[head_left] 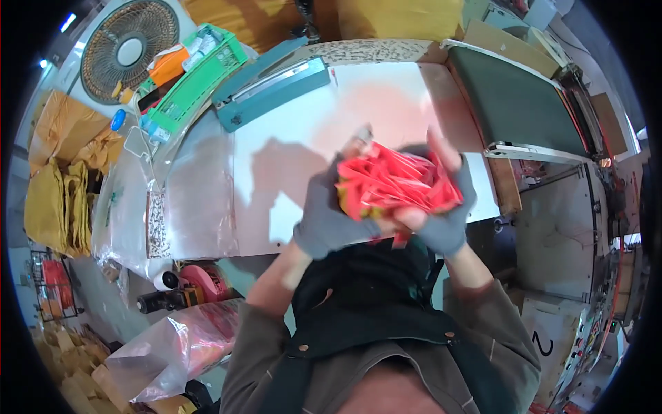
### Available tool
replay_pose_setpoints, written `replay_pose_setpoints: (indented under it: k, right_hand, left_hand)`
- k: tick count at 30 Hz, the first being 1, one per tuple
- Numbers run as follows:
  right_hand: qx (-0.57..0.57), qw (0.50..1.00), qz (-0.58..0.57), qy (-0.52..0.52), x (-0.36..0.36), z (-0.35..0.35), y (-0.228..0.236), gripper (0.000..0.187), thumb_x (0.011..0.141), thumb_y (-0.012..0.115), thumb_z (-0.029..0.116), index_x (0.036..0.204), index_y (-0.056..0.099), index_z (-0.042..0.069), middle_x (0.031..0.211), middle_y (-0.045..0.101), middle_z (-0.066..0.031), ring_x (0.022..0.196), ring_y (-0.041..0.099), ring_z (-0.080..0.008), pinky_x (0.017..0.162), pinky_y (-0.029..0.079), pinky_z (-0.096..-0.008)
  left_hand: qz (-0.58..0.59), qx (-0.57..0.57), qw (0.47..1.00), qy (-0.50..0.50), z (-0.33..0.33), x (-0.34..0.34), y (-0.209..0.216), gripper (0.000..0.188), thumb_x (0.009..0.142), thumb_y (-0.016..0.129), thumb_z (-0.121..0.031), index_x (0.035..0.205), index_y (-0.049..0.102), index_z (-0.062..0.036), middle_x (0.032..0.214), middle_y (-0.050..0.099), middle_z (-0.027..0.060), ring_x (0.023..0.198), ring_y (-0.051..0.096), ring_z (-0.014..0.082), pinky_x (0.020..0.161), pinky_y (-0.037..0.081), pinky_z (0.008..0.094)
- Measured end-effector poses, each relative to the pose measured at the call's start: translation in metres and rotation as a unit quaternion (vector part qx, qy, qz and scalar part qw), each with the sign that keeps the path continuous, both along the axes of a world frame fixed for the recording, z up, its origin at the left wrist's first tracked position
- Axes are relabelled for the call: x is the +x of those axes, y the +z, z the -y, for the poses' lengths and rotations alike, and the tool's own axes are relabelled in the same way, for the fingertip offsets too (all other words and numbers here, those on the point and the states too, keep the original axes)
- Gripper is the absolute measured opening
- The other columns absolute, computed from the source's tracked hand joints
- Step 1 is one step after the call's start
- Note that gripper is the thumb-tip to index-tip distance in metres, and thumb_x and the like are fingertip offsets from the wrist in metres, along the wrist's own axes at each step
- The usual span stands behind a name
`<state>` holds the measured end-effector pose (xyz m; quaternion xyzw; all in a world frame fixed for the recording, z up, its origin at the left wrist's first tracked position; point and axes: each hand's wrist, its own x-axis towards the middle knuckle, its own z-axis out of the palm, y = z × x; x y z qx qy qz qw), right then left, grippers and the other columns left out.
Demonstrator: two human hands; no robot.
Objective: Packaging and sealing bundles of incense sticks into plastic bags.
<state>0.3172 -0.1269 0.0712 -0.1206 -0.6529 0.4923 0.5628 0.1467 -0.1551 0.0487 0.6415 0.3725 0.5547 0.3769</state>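
A thick bundle of glossy red plastic pieces (400,181), with some yellow along its left side, is held up over the near part of the white table (372,90). My left hand (325,210), in a grey glove with bare fingertips, grips the bundle from the left. From the right, my right hand (449,219), gloved the same way, closes round its other side, thumb up along the edge. The pieces fan out in loose folds between both palms. Whether they are small bags or flat sheets I cannot tell.
A long teal bench device (272,93) lies at the table's back left, beside a green basket (200,83) of supplies. Behind it stands a fan (131,52). A dark green conveyor belt (517,103) borders the right. A clear bag with red contents (183,345) sits low at left.
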Motion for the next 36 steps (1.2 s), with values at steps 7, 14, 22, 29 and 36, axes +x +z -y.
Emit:
replay_pose_setpoints:
  k: [7, 14, 22, 29, 36]
  right_hand:
    - [-0.222, 0.905, 0.264, 0.249, -0.021, -0.026, -0.046, 0.035, 0.074, 0.066, 0.009, 0.107, 0.062, -0.002, 0.094, 0.063, -0.0084, 0.091, 0.057, -0.0114, 0.081, 0.045, -0.0255]
    - [-0.212, 0.882, 0.322, 0.269, -0.073, -0.048, -0.099, 0.014, 0.078, 0.059, 0.007, 0.087, 0.065, -0.003, 0.077, 0.061, -0.0031, 0.073, 0.053, -0.0077, 0.069, 0.044, -0.0239]
    - [-0.214, 0.881, 0.306, 0.290, -0.093, -0.047, -0.106, 0.015, 0.079, 0.058, 0.007, 0.088, 0.064, -0.003, 0.078, 0.061, -0.0030, 0.075, 0.053, -0.0077, 0.071, 0.043, -0.0240]
    - [-0.216, 0.889, 0.303, 0.267, -0.087, -0.045, -0.107, 0.016, 0.079, 0.058, 0.006, 0.090, 0.065, -0.003, 0.080, 0.062, -0.0035, 0.076, 0.054, -0.0088, 0.072, 0.044, -0.0245]
    - [-0.228, 0.891, 0.290, 0.265, -0.084, -0.040, -0.105, 0.017, 0.080, 0.059, 0.008, 0.091, 0.065, -0.003, 0.082, 0.062, -0.0035, 0.076, 0.055, -0.0098, 0.073, 0.044, -0.0238]
  left_hand:
    - [0.144, -0.291, 0.931, -0.167, 0.035, -0.001, -0.057, 0.076, 0.073, 0.073, -0.023, 0.131, 0.032, 0.0019, 0.107, 0.053, 0.0074, 0.096, 0.055, 0.0173, 0.084, 0.046, 0.0293]
    - [-0.355, -0.057, 0.911, 0.202, 0.059, -0.147, -0.078, 0.039, 0.080, 0.054, 0.001, 0.119, 0.052, -0.0055, 0.117, 0.056, 0.0057, 0.110, 0.049, 0.0170, 0.093, 0.039, 0.0297]
    - [-0.444, -0.266, 0.756, 0.400, 0.098, -0.354, -0.124, 0.027, 0.075, 0.067, -0.027, 0.082, 0.057, -0.0030, 0.082, 0.060, 0.0140, 0.077, 0.058, 0.0308, 0.070, 0.046, 0.0374]
    - [-0.397, -0.253, 0.812, 0.347, 0.088, -0.358, -0.116, 0.025, 0.077, 0.064, -0.022, 0.085, 0.057, 0.0011, 0.083, 0.060, 0.0159, 0.077, 0.059, 0.0297, 0.071, 0.046, 0.0351]
    - [-0.317, -0.118, 0.795, 0.503, 0.090, -0.350, -0.123, 0.024, 0.087, 0.053, -0.023, 0.081, 0.056, -0.0008, 0.073, 0.057, 0.0072, 0.066, 0.056, 0.0186, 0.063, 0.045, 0.0308]
